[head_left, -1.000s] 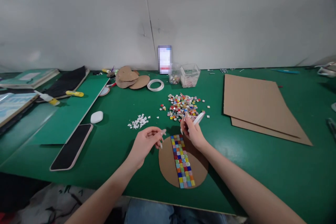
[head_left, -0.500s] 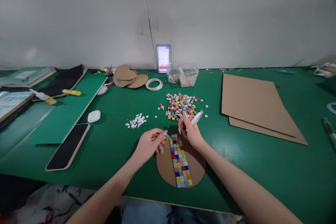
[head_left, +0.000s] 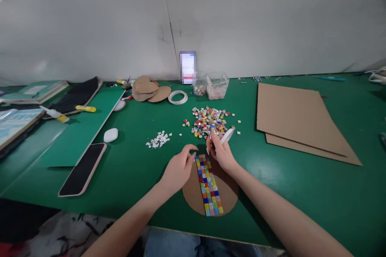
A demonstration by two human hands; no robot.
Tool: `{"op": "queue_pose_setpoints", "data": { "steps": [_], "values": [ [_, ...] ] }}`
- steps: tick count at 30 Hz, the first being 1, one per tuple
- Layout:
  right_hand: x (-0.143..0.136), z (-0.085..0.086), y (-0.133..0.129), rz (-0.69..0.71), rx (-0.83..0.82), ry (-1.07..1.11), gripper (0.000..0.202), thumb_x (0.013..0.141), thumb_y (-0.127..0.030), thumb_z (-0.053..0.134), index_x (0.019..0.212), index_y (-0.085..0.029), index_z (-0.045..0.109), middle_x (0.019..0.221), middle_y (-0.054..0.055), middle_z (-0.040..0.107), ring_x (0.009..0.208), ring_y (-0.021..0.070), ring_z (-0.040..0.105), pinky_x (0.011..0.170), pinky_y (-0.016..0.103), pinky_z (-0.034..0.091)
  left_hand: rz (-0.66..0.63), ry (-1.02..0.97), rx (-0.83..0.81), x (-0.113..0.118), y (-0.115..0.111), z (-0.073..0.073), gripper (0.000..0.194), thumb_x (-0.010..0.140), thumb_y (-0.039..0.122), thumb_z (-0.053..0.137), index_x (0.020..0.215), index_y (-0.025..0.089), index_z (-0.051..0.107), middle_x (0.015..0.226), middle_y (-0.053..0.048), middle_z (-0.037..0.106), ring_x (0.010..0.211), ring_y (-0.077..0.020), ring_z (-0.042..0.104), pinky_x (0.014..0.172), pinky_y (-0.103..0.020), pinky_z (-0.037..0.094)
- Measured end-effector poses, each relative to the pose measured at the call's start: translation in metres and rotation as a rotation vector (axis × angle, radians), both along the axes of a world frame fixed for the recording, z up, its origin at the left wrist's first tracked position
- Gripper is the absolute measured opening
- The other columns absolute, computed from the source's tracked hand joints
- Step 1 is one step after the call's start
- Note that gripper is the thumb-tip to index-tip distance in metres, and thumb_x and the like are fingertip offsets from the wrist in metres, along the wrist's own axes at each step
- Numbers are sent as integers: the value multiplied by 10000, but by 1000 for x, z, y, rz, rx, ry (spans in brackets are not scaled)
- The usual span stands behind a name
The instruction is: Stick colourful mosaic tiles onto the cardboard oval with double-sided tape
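Observation:
Near me lies a rounded cardboard piece (head_left: 193, 196) with a strip of small coloured mosaic tiles (head_left: 209, 186) running down its middle. At the strip's far left corner is my left hand (head_left: 178, 170); thumb and forefinger are apart, and no held thing shows between them. My right hand (head_left: 221, 152), above the cardboard's far right part, is closed around a slim white object (head_left: 227, 135) whose kind I cannot make out. A small blue spot shows by its fingertips. Just beyond is a heap of loose mosaic tiles (head_left: 208, 119). White scraps (head_left: 158, 139) lie to the left.
Clear containers (head_left: 217, 86) and a lit phone (head_left: 187, 67) stand at the back. Cardboard sheets (head_left: 295, 118) lie right. Cardboard shapes (head_left: 146, 87), a white tape roll (head_left: 177, 97), a white case (head_left: 111, 135), a dark phone (head_left: 83, 170) and a green board (head_left: 81, 134) are left.
My left hand has moved slightly right and up to the strip's far end, and its thumb and forefinger have parted. My right hand keeps the white object. The view has shifted slightly.

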State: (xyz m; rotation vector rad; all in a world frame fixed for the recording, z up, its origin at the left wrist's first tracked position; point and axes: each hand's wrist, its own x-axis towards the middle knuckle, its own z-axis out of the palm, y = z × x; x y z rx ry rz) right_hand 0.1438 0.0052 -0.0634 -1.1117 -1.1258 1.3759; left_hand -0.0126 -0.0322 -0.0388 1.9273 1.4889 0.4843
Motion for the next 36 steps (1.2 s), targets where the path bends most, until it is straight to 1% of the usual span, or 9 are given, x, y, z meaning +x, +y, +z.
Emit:
{"op": "queue_pose_setpoints", "data": {
  "steps": [5,7,10,12,14,18,22,29,36],
  "values": [
    [0,-3,-1,-70,58,-75,553,819,-615,350,455,-203,403,368,-57,295,331,75,264,338,226,191,-74,71,5,-1,0,2,254,900,243,299,1130,225,405,645,24,529,513,-131,511,452,-207,314],
    [0,-4,-1,-84,89,-96,552,828,-605,344,456,-203,407,379,-51,311,339,80,280,350,233,207,-91,125,23,-1,-2,4,277,904,237,279,1159,222,386,659,10,555,530,-146,534,458,-216,326],
    [1,-3,-1,-95,112,-102,549,838,-590,344,457,-201,413,390,-46,327,351,83,296,366,237,225,-126,207,86,2,-5,4,313,908,223,257,1203,221,359,820,-40,627,659,-180,600,520,-241,380],
    [1,-3,-1,-98,117,-95,546,845,-578,345,457,-201,411,398,-45,330,358,84,300,373,238,229,-144,241,123,4,-7,3,325,907,217,260,1220,227,345,927,-61,639,761,-205,618,572,-264,411],
    [1,-3,-1,-100,117,-91,541,848,-572,348,458,-202,407,401,-47,323,364,86,299,377,239,229,-132,256,135,5,-7,1,329,908,215,256,1227,228,333,953,-66,642,785,-210,622,584,-271,420],
    [1,-4,-1,-94,116,-91,542,847,-577,345,459,-202,403,394,-50,314,359,85,292,379,240,231,-77,275,118,6,-6,1,326,918,224,227,1229,214,324,891,-65,649,695,-193,624,524,-251,400],
    [1,-3,-2,-89,124,-105,542,854,-565,342,460,-198,402,398,-47,329,359,81,294,378,234,234,-43,316,107,10,-6,2,328,915,235,236,1226,205,335,890,-68,651,672,-199,624,507,-255,394],
    [1,0,-2,-88,131,-119,540,866,-543,339,464,-191,416,390,-51,326,357,77,308,376,223,244,-31,347,152,13,-11,-1,328,917,230,243,1224,223,358,997,-51,647,841,-201,627,635,-277,456],
    [1,-3,-2,-82,117,-108,511,870,-516,360,484,-187,424,405,-51,342,364,74,307,368,216,230,30,388,219,16,-17,-9,331,905,203,278,1222,206,372,1017,-63,645,875,-209,622,671,-304,478]
  ]
}}
